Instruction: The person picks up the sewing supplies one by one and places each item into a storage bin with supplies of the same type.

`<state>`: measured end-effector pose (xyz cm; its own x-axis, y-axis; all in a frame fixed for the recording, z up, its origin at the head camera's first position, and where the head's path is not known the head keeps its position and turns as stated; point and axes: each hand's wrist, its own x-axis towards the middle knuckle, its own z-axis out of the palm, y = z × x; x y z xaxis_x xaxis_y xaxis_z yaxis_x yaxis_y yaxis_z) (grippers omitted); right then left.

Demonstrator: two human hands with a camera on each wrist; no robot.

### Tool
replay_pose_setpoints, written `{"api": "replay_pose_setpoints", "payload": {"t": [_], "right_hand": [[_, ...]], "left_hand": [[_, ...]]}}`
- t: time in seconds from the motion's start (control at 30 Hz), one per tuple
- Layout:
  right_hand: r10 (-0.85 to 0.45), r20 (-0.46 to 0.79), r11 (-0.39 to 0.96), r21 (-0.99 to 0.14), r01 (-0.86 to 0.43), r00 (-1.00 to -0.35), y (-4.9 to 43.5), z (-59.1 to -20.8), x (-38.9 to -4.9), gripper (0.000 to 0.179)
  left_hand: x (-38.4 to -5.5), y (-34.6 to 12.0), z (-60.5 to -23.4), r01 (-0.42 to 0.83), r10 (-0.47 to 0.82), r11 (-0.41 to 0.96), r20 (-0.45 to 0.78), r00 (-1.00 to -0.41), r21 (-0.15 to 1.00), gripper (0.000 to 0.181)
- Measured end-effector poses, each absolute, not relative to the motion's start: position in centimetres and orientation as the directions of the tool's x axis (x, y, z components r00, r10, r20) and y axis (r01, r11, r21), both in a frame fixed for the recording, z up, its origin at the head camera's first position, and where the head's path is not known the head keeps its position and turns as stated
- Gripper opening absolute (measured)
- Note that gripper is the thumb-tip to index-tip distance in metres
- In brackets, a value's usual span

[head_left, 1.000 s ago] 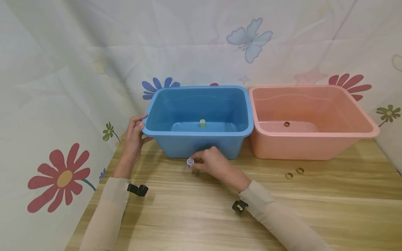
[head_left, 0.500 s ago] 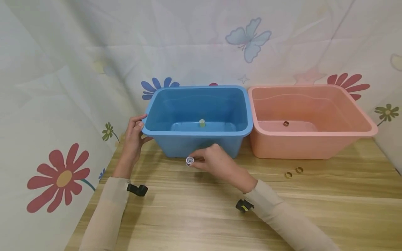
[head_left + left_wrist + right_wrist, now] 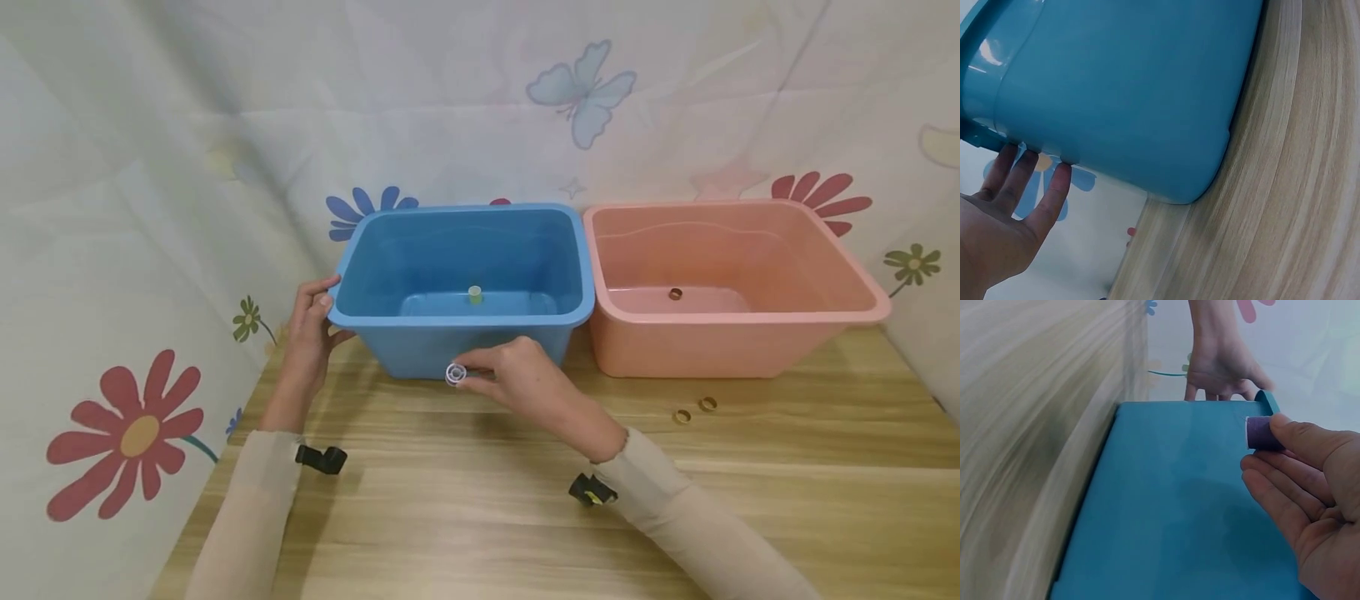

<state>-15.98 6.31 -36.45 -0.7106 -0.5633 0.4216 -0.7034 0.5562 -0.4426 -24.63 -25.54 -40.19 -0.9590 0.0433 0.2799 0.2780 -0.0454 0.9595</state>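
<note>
My right hand (image 3: 536, 387) pinches a small thread spool (image 3: 455, 374) between thumb and fingers, in front of the blue bin's near wall. In the right wrist view the spool (image 3: 1264, 433) is purple with a white edge; its round hollow end faces up in the head view. My left hand (image 3: 306, 329) holds the left end of the blue bin (image 3: 461, 320) at the rim, and in the left wrist view three fingertips (image 3: 1063, 172) touch its side. A yellow-green spool (image 3: 475, 295) stands inside that bin.
Right beside the blue bin stands a pink bin (image 3: 738, 317), with a gold-brown ring (image 3: 676, 293) on its floor. Two more rings, one nearer (image 3: 682, 417) and one farther (image 3: 708, 404), lie on the wooden table (image 3: 450, 517) before it. A printed curtain (image 3: 450, 100) hangs behind.
My right hand has lifted the purple spool slightly, and its hollow end has tipped more toward the head camera. The left hand stays at the bin's rim. The head view has shifted a little.
</note>
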Motion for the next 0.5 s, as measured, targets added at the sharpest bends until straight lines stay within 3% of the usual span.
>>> {"api": "replay_pose_setpoints", "payload": {"t": [0.5], "right_hand": [[-0.577,0.469,0.539,-0.397,-0.743,-0.669,6.54,-35.58,-16.08,0.024]], "left_hand": [[-24.67,-25.71,-40.27,0.263,0.036,-0.053,0.265,-0.964,0.963,0.038]]}}
